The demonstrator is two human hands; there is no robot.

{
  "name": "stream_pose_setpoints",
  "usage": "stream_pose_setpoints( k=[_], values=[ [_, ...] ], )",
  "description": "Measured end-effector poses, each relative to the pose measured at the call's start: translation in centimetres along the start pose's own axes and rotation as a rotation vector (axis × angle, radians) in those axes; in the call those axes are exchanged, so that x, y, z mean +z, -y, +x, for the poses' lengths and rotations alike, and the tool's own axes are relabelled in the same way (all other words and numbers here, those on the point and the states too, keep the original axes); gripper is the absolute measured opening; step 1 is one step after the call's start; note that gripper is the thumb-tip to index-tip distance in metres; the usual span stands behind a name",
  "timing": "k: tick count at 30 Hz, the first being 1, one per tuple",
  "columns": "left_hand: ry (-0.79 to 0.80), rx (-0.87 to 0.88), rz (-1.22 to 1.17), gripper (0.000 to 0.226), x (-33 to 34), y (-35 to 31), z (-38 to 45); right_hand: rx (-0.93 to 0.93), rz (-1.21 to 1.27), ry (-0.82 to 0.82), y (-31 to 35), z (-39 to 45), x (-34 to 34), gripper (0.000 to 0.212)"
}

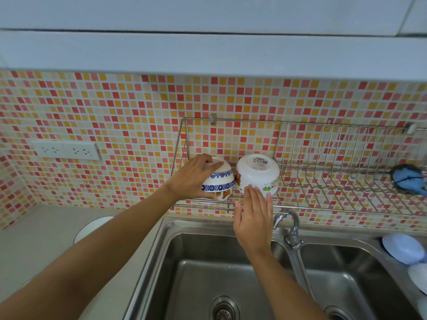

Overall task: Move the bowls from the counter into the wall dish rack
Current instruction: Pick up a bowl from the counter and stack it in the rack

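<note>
- Our left hand (193, 176) is clamped over the blue-patterned bowl (219, 181), which sits upside down and a little tilted on what looks like another bowl, at the left end of the wall dish rack (300, 205).
- Our right hand (253, 215) is open and flat, and its fingertips (250, 189) touch the lower wall of the white bowl (257, 174), without gripping it.
- The white bowl is just right of the left hand's bowl, the two nearly touching.
- Both bowls stand mouth down, the axis almost vertical; the right hand is nearer the white one.
- A round label is on the white bowl's base, but the writing is too small to read.
</note>
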State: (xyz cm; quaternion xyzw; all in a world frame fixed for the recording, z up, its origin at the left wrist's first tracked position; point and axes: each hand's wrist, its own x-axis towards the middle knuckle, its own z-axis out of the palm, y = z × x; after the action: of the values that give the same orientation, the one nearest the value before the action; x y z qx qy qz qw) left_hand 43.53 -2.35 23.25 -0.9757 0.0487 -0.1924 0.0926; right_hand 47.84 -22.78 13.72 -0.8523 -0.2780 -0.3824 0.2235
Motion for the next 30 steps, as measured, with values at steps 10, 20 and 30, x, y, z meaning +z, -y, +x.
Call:
stream_pose_setpoints(
  k=[10, 20, 30],
  values=[
    [0.036, -0.085, -0.123, 0.081, 0.4, 0.3, -0.6, -0.001, 0.007, 0.010, 0.1, -0.1, -0.1, 0.050],
    [-0.140, -0.307, -0.252, 0.058, 1.4, -1.0, -2.4, 0.061, 0.046, 0.095, 0.6, 0.5, -1.0, 0.052],
    [0.012, -0.354, -0.118, 0.073, 3.0, -3.0, -4.4, 0.283, -0.031, 0.489, -2.2, 7.8, -0.4, 0.073]
  ],
)
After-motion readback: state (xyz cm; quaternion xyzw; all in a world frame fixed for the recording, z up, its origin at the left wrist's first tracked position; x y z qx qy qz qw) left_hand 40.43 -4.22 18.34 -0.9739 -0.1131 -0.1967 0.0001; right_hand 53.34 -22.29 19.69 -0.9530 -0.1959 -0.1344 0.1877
